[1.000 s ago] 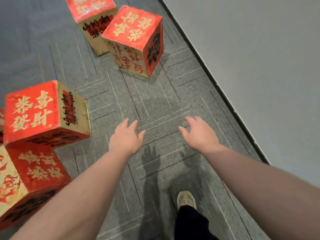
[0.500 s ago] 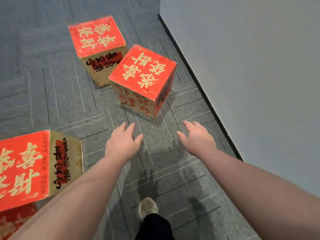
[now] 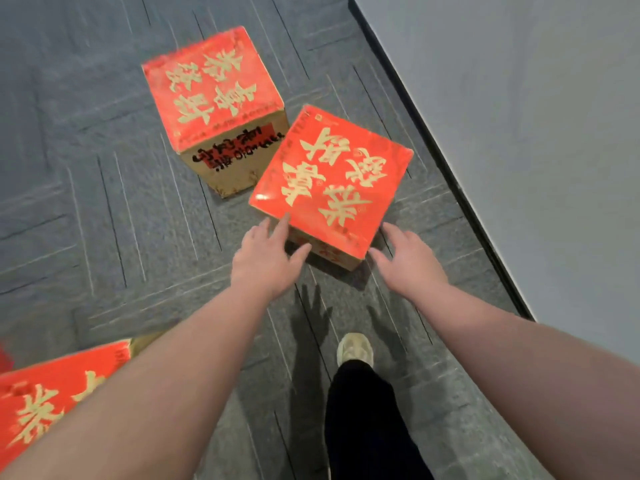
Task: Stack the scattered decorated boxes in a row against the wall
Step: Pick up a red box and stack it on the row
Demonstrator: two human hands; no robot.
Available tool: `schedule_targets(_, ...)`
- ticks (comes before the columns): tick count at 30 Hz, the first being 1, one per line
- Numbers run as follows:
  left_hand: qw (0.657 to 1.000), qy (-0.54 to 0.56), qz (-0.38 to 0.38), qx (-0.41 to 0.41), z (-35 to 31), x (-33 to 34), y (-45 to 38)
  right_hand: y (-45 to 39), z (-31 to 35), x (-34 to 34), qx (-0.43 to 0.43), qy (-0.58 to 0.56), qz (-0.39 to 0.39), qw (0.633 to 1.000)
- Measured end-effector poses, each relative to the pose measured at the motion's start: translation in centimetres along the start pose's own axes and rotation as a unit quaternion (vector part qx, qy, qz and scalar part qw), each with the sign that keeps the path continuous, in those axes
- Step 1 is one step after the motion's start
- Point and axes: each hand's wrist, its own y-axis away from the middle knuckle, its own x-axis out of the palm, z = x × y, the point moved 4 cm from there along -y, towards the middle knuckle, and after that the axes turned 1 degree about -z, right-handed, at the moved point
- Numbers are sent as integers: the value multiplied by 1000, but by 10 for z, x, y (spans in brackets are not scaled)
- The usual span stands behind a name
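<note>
- My left hand (image 3: 265,259) is at the near-left corner of the nearest decorated box (image 3: 330,188); fingers spread and fairly straight, fingertips at the top edge, thumb against the near side face. Nothing is gripped.
- My right hand (image 3: 408,259) is at the near-right corner of the same box, fingers spread wide, holding nothing (whether it actually touches the cardboard I cannot tell).
- The nearest decorated box stands on the grey carpet floor (image 3: 104,220), turned at an angle to the wall (image 3: 536,133); red top face with gold characters, tan sides. It sits near the dark skirting strip (image 3: 460,181) but apart from it.
- A second decorated box (image 3: 211,95) stands just behind and to the left; its near corner is close to the first box, contact not discernible.
- A third decorated box (image 3: 52,393) shows at the lower-left edge, partly hidden by my left forearm.
- My shoe (image 3: 355,348) and dark trouser leg are planted on the carpet below the hands.
</note>
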Motion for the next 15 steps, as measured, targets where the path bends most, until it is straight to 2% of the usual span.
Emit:
schedule_targets(3,1000,-16,-6,7,6,-15,-50,-45,19,-3,1,-23,10,1000)
schedule_targets(9,999,-49,7,5,7,-23,-127,-109,31,-5,59,7,29,998)
schedule_targets(15,996,-79,37,26,20,-15,-189,-140,34,13,103,17,40,994)
